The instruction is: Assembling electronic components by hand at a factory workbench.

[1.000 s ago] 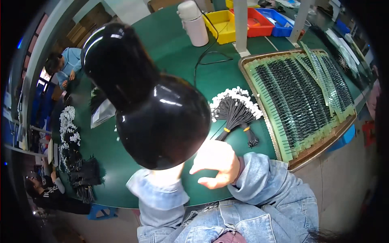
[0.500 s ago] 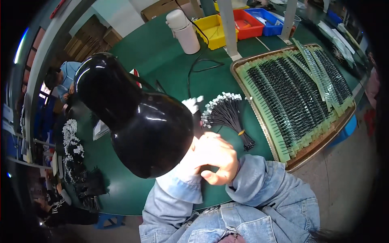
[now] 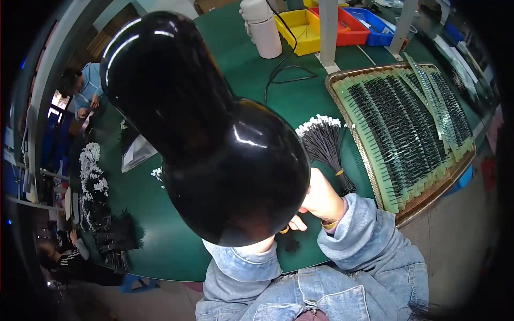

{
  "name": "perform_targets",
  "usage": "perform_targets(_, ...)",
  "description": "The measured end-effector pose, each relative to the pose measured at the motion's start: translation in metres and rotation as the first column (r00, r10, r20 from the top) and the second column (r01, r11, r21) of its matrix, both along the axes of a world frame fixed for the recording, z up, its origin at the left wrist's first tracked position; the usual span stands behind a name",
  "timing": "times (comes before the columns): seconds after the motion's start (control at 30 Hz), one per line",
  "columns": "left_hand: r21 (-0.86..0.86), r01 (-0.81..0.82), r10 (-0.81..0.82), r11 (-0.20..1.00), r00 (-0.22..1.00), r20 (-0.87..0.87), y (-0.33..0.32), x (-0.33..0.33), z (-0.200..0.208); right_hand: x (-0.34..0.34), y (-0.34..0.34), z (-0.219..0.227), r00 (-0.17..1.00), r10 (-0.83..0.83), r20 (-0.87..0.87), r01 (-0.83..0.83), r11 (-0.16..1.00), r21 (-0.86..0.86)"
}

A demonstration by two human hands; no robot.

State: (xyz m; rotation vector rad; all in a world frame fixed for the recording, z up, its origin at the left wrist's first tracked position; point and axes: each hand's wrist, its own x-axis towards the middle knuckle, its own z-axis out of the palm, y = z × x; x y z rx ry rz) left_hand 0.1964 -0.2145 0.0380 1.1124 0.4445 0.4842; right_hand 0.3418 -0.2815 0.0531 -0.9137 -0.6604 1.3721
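A black lamp shade (image 3: 235,176) hides most of both my hands. Of my left hand (image 3: 298,223), a few bent fingertips show below its rim, beside a yellow rubber band (image 3: 284,230). Dark cable ends (image 3: 292,244) stick out under them, so the hand appears closed on a banded bundle whose upper part is hidden. My right hand (image 3: 325,199) reaches in from the right, a gold-coloured bracelet at its wrist; the lamp covers its fingers. Just beyond it lies a bundle of black cables (image 3: 325,144) with white connectors, tied by a yellow band.
At right stands a brown-rimmed tray (image 3: 369,184) full of black parts on green strips. A pale pink flask (image 3: 266,40) and yellow (image 3: 302,35), red (image 3: 353,29) and blue (image 3: 379,33) bins stand at the back. More cable bundles (image 3: 93,182) lie left; two people sit beyond.
The view has shifted, and the lamp now covers more of my hands. My right hand has moved apart from the left wrist. The rubber band and dark cable ends have come into sight.
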Motion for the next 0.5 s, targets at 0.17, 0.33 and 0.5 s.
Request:
perform_targets(0.17, 0.057, -0.083, 0.082, 0.995, 0.996, 0.028, -0.002, -0.002, -0.006, -0.003, 0.007, -0.008, 0.937, -0.209, 0.280, 0.153, 0.966, 0.208)
perform_targets(0.33, -0.087, -0.213, 0.218, 0.973, 0.974, 0.058, 0.002, -0.001, -0.010, -0.003, 0.010, -0.007, 0.870, -0.331, 0.364, 0.269, 0.939, 0.212)
perform_targets(0.5, 0.209, -0.155, 0.188, 0.966, 0.971, -0.147, 0.003, -0.010, -0.009, -0.003, 0.013, -0.015, 0.948, -0.270, 0.171, 0.238, 0.954, 0.184)
